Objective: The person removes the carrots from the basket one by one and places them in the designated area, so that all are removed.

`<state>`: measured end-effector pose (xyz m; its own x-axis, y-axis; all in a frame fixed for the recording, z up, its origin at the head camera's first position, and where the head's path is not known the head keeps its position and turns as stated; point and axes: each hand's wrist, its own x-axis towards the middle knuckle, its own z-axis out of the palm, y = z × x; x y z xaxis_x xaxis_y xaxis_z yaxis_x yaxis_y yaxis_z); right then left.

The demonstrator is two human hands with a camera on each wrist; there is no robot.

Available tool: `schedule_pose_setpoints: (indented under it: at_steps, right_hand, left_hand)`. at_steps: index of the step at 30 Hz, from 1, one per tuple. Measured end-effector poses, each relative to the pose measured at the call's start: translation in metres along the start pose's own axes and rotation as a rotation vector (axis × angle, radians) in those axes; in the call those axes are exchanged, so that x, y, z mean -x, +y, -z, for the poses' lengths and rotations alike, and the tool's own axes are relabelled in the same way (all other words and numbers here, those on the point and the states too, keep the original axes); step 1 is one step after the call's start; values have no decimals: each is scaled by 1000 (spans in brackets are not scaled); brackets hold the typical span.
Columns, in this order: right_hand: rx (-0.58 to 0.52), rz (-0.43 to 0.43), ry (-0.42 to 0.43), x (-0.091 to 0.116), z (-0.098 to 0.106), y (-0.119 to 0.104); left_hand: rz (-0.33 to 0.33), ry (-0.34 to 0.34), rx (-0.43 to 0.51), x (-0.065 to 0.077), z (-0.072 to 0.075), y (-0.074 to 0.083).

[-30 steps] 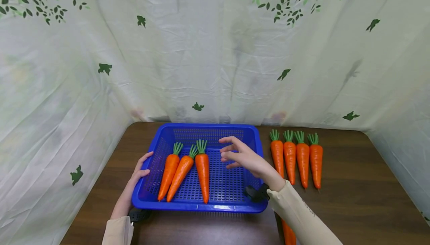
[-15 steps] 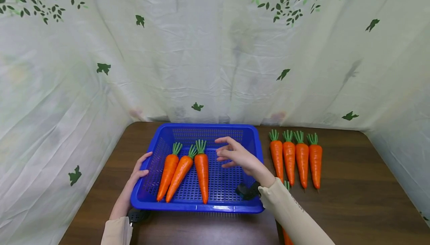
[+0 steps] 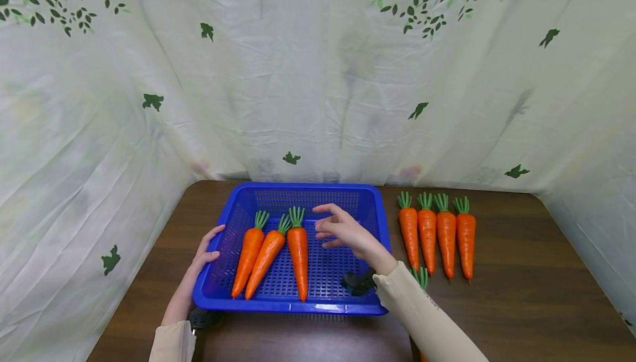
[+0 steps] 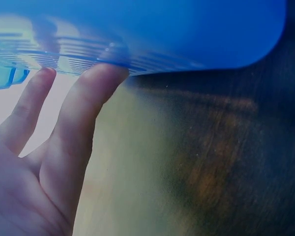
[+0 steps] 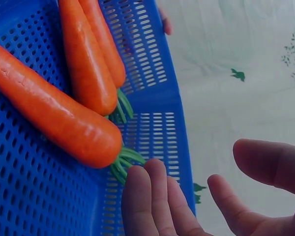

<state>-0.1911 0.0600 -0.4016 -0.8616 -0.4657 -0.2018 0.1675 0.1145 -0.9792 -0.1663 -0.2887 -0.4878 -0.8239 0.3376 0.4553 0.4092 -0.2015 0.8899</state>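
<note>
A blue plastic basket (image 3: 318,307) sits on the table with three orange carrots inside: a left one (image 3: 248,261), a middle one (image 3: 266,262) and a right one (image 3: 298,257). Their green tops point to the far side. My left hand (image 3: 196,266) touches the basket's left wall from outside; in the left wrist view its fingers (image 4: 78,113) look nearly straight against the slotted side. Over the basket's right half hovers my right hand (image 3: 349,235), fingers loosely bent and holding nothing. The right wrist view shows its fingertips (image 5: 137,191) apart from the nearest carrot (image 5: 59,113).
Right of the basket, several carrots (image 3: 446,240) lie in a row on the brown wooden table (image 3: 521,273). More green tops (image 3: 420,277) show nearer, mostly hidden by the right sleeve (image 3: 422,312). A pale curtain (image 3: 318,75) with leaf prints hangs behind and at both sides.
My right hand has drifted a little to the left over the basket, so green tops beside the right sleeve have come into sight. The left hand and the carrots stay put.
</note>
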Motion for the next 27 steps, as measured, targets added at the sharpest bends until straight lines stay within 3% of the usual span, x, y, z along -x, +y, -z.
schedule_pose_setpoints:
  at_steps: [10, 18, 27]
  right_hand:
    - [-7, 5, 30, -7, -6, 4]
    - [-16, 4, 25, -13, -9, 7]
    - [55, -8, -2, -19, -12, 10]
  left_hand:
    - [-41, -26, 6, -2, 2, -3]
    - [-32, -22, 6, -1, 3, -4]
    - [-56, -40, 17, -3, 3, -4]
